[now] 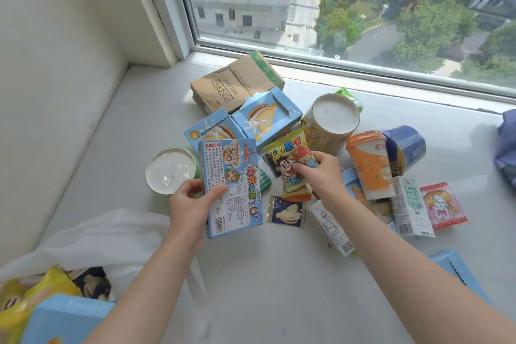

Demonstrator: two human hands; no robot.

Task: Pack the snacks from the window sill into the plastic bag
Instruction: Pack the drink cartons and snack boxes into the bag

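Snacks lie scattered on the white window sill (279, 274). My left hand (192, 204) holds a light blue cartoon box (233, 187) upright above the sill. My right hand (321, 173) grips a yellow cartoon snack packet (290, 159) in the middle of the pile. The white plastic bag (106, 234) lies open at the lower left, with a yellow packet (36, 296) and a blue box (64, 321) inside it.
Around the pile are two blue biscuit boxes (265, 117), a brown carton (237, 84), two lidded tubs (335, 117), an orange cup (368, 162), milk cartons (410, 204), a pink packet (444, 204) and a small dark wafer packet (286, 211). Window glass runs along the far edge.
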